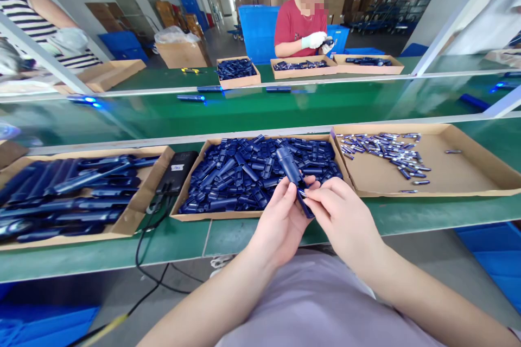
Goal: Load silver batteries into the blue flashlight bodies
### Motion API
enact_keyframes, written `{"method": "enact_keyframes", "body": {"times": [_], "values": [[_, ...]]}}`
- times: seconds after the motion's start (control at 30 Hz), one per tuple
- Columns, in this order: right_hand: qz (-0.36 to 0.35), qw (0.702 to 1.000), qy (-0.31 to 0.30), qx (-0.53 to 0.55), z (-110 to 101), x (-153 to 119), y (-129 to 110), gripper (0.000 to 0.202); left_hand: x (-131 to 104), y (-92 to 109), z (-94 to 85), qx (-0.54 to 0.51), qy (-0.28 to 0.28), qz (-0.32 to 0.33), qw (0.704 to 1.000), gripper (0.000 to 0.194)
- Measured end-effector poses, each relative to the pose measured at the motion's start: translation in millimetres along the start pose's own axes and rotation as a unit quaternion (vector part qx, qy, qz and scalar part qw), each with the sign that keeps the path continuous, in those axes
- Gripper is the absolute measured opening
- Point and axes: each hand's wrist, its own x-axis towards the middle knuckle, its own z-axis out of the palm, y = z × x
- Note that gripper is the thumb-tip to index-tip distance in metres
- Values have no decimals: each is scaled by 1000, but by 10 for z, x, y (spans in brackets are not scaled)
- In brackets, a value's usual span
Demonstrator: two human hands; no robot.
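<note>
My left hand (280, 222) is wrapped round a dark blue plastic housing (288, 165), its wide tubular end pointing up and away and its narrow end toward me. At the housing's narrower section, my right hand (340, 211) pinches a small shiny part (302, 193), mostly covered by the fingertips. Both hands are just in front of a cardboard tray (185, 207) heaped with blue plastic pieces (228, 173). To the right, a shallower cardboard tray (459, 181) has small blue-and-silver cylindrical parts (386, 146) scattered mainly over its left half.
At left, a cardboard tray (128, 219) contains long blue pieces (81, 203). A black power bank (177, 172) with cables lies beside it. Beyond, a green conveyor (244, 116) carries several lit blue devices (191, 98). A co-worker (299, 27) in white gloves sits opposite.
</note>
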Motion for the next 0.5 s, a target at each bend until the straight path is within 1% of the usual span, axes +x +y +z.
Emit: {"method": "enact_keyframes", "body": {"times": [0.1, 0.17, 0.23, 0.3, 0.37, 0.43, 0.5], "values": [[-6, 998, 45, -33, 93, -56, -36, 16, 1, -18, -18, -19, 12, 3, 1000, 19], [-34, 996, 66, -59, 135, -86, -38, 15, 9, -29, -32, -29, 28, 9, 999, 17], [-68, 992, 73, -80, 155, -105, -18, 15, 19, -32, -45, -32, 39, 12, 999, 16], [-93, 988, 65, -103, 163, -124, 1, 17, 30, -24, -54, -25, 42, 13, 999, 16], [-110, 985, 36, -126, 175, -151, -16, 24, 44, -8, -59, -16, 51, 20, 998, 16], [-119, 984, 3, -136, 194, -186, -82, 31, 60, 8, -60, -14, 74, 29, 997, 13], [-114, 984, -19, -134, 204, -213, -171, 37, 76, 19, -60, -17, 96, 28, 995, 11]]}}
